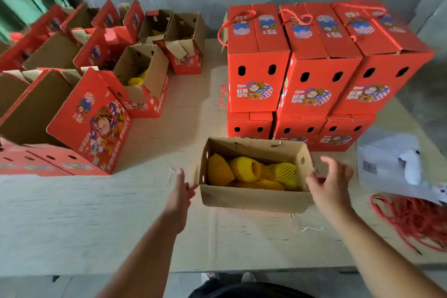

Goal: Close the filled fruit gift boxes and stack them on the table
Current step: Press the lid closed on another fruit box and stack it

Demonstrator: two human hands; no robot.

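Observation:
An open cardboard gift box (254, 197) sits in the middle of the table, its brown inside showing. Several fruits in yellow foam netting (244, 172) lie in it. My left hand (182, 191) reaches toward the box's near left corner with straight fingers, just short of it. My right hand (331, 181) hovers at the box's right end, fingers spread and relaxed, holding nothing. Closed red gift boxes (256, 80) with rope handles stand stacked two high behind the open box.
Several open red boxes (89, 118), some with fruit inside, crowd the table's left half. A heap of red rope (411, 220) lies at the right, beside white paper sheets (391, 164). A grey wall runs behind the table (96, 225).

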